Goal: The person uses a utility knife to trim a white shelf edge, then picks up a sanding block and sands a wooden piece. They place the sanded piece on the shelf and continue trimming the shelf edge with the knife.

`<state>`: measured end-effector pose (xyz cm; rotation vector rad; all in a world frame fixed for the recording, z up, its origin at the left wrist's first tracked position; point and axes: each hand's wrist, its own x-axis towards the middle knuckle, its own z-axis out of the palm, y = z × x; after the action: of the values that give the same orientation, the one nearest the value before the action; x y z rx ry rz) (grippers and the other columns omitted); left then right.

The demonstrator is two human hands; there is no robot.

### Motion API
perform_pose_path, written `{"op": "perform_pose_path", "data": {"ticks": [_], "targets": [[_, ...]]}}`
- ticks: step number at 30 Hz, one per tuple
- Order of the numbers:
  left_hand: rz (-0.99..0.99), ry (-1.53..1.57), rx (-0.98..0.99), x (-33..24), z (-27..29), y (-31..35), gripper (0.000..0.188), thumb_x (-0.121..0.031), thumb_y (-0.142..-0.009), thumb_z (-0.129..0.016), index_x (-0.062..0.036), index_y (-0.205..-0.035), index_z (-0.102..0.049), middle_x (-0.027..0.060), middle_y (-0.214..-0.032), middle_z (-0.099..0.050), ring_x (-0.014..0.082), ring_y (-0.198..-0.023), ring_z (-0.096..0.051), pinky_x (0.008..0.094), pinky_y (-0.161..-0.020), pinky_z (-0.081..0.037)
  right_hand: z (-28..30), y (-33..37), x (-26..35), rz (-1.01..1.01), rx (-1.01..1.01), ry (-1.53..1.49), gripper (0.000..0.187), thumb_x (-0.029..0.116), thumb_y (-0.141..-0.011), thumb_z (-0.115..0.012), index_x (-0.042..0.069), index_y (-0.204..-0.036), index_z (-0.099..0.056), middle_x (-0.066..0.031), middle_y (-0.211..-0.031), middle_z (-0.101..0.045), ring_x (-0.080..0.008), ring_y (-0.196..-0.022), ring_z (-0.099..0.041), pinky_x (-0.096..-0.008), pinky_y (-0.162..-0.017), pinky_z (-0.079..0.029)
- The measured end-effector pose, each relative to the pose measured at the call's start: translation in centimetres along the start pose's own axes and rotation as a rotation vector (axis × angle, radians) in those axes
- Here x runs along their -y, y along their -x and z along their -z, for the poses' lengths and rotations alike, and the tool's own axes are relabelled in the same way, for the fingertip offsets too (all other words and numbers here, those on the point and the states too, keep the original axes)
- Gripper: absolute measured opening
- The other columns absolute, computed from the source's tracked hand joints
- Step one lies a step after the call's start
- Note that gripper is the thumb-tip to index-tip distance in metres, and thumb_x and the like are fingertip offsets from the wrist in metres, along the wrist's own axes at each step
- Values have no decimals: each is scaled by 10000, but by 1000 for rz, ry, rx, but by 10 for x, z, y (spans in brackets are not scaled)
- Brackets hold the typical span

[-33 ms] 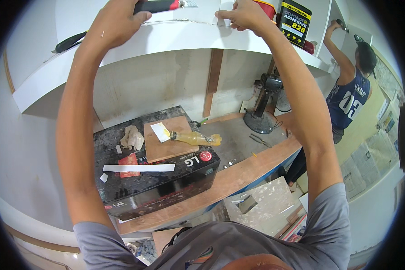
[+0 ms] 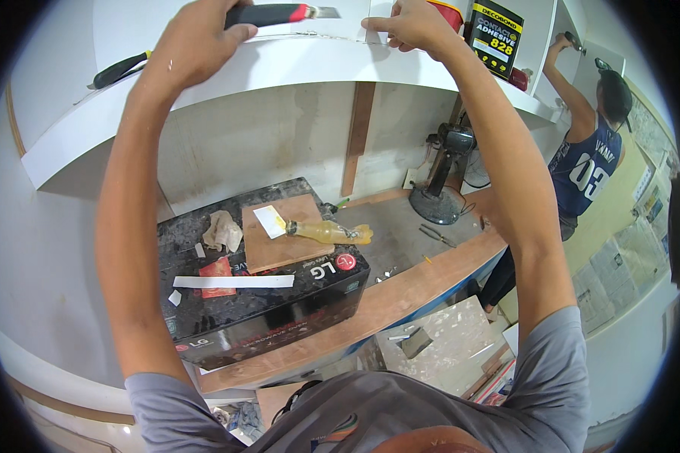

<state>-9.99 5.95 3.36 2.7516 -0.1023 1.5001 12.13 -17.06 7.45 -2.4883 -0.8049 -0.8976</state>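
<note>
My left hand (image 2: pixel 204 41) is closed around a utility knife (image 2: pixel 268 13) with a black and red handle, its blade pointing right above the white shelf (image 2: pixel 279 64). Across a short gap, my right hand (image 2: pixel 415 29) is at the shelf's top, thumb reaching left and fingers curled; what they grip, if anything, is too small to make out. A thin, rough line runs along the shelf surface between the hands. Left of my left wrist lies a tool with a black handle (image 2: pixel 121 69) and a yellow end. Beyond my right hand stand a black and yellow adhesive tin (image 2: pixel 495 38) and a red container (image 2: pixel 449 15).
Below, a black carton (image 2: pixel 279 325) bears a wooden board (image 2: pixel 276 257), a bottle of yellowish liquid (image 2: pixel 325 232), a crumpled cloth (image 2: pixel 223 231) and a white strip (image 2: pixel 234 281). A black fan stand (image 2: pixel 438 200) and pliers (image 2: pixel 437 235) are right of it. Another person (image 2: pixel 589 151) works at far right.
The utility knife in my left hand has shifted slightly right and down, and more of its blade shows. My right hand has barely moved.
</note>
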Motion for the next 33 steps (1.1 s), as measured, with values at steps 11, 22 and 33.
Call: {"op": "perform_pose_path", "data": {"ticks": [11,22,33], "targets": [[-210,-12,-230,21,-77,10,367,-223,-987,-728,-55,-1306,-659,151,-1235,-712,367,-1075,-693,465,-961,-534,-44,15,-61,297,-184,-290,523,345,-886,-877,-7,-1228,-696,-71,-984,-756,-157,-899,-702,-314,-858,-561],[-167,18,-174,16,-76,7,381,-241,-1005,-714,-60,-1337,-666,146,-1250,-719,313,-991,-700,437,-902,-558,-59,12,-63,253,-285,-260,452,352,-842,-903,15,-1110,-765,-79,-927,-761,-170,-867,-700,-321,-807,-547],[-158,3,-158,20,-76,7,388,-271,-1019,-696,-67,-1349,-676,143,-1280,-718,289,-1041,-706,405,-922,-569,-58,10,-66,271,-284,-279,423,352,-841,-903,39,-1095,-774,-64,-905,-748,-164,-834,-680,-323,-792,-538]]}}
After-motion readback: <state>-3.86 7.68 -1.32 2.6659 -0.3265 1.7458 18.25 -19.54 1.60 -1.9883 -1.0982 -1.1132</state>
